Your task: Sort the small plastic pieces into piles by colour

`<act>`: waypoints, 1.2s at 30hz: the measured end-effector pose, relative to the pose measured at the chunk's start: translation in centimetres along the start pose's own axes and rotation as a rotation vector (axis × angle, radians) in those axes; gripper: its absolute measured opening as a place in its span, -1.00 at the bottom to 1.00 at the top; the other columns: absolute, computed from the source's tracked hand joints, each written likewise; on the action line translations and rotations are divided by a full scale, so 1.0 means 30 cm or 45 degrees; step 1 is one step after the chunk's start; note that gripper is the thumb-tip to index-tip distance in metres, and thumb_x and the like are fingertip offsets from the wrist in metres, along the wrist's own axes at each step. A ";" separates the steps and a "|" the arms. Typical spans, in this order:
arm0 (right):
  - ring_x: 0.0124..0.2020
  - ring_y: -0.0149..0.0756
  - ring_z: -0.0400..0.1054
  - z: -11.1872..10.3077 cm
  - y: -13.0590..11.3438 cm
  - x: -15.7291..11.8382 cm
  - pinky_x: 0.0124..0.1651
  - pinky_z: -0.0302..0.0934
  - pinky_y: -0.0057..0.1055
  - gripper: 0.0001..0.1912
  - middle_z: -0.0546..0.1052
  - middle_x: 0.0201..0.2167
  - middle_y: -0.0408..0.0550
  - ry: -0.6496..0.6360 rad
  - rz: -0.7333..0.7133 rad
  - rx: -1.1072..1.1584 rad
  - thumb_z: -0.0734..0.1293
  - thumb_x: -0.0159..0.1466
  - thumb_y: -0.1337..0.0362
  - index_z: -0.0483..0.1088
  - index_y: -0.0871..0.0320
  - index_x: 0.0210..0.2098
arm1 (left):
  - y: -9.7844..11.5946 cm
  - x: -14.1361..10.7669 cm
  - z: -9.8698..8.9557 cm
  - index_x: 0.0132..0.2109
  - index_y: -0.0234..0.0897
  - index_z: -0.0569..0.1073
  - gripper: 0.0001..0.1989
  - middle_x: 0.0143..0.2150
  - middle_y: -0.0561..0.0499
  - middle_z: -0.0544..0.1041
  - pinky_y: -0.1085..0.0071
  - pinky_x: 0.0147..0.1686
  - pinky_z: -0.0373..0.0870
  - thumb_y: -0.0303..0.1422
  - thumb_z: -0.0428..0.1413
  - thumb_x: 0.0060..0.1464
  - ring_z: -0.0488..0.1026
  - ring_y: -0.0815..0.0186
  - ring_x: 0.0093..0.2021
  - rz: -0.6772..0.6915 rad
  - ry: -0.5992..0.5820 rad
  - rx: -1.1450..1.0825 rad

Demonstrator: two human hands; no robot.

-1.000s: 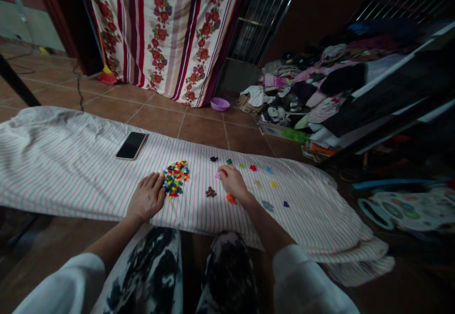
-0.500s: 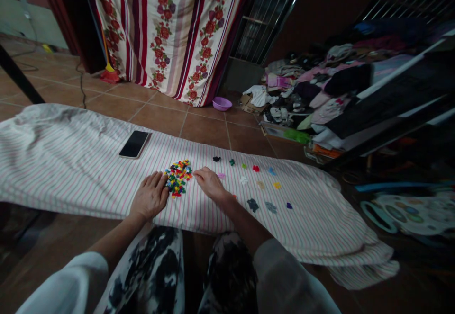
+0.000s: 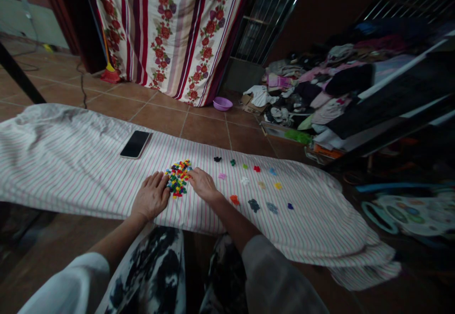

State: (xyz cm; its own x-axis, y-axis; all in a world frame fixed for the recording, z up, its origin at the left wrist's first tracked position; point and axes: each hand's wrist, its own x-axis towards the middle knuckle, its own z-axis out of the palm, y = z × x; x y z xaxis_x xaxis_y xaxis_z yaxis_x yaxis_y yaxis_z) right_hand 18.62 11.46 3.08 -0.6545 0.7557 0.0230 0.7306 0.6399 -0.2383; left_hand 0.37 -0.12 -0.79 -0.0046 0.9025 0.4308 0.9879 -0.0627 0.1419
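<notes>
A heap of small mixed-colour plastic pieces (image 3: 177,179) lies on the striped cloth (image 3: 85,162) between my hands. My left hand (image 3: 152,194) rests flat with fingers stretched out, its tips against the heap's left edge. At the heap's right edge is my right hand (image 3: 202,182), fingertips pressed together among the pieces; whether a piece is between them is too small to see. Single-colour clusters sit to the right: black (image 3: 217,159), red (image 3: 256,168), pink (image 3: 222,176), white (image 3: 245,180), yellow (image 3: 277,186), orange (image 3: 234,200), dark grey (image 3: 253,205) and several more.
A phone (image 3: 135,144) lies on the cloth left of the heap. Beyond it are a tiled floor, a purple basin (image 3: 222,103), a floral curtain (image 3: 185,34) and a broom (image 3: 110,72). Piled clothes (image 3: 316,84) fill the far right.
My right hand has shifted left onto the heap's right edge, uncovering the orange cluster. My left hand has stayed in place on the cloth.
</notes>
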 end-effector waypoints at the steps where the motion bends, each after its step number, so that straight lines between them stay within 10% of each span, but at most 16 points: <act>1: -0.10 -0.32 0.35 0.004 0.000 0.003 -0.06 0.19 -0.46 -0.75 0.47 -0.17 -0.08 0.004 -0.001 -0.008 0.21 0.36 0.32 0.46 0.02 -0.05 | 0.000 0.000 0.000 0.15 -0.41 0.37 -0.54 0.17 -0.28 0.41 0.05 0.20 0.23 -0.25 -0.14 0.24 0.29 0.03 0.23 0.000 0.003 0.003; 36: -0.34 -0.39 0.31 -0.029 0.087 -0.112 -0.29 0.11 -0.51 -0.90 0.44 -0.39 -0.16 0.406 0.201 0.271 0.24 0.25 0.30 0.35 0.10 -0.39 | -0.017 -0.006 0.012 0.12 -0.34 0.35 -0.56 0.13 -0.22 0.45 0.05 0.19 0.24 -0.25 -0.19 0.23 0.29 0.04 0.23 0.087 0.030 0.012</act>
State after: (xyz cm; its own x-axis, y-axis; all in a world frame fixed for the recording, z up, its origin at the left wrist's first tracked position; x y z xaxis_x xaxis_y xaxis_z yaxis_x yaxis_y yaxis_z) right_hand 22.89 10.70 3.24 -0.4203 0.8688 0.2618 0.7386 0.4952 -0.4575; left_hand -0.07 -0.09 -1.24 0.0595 0.8859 0.4601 0.9874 -0.1199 0.1032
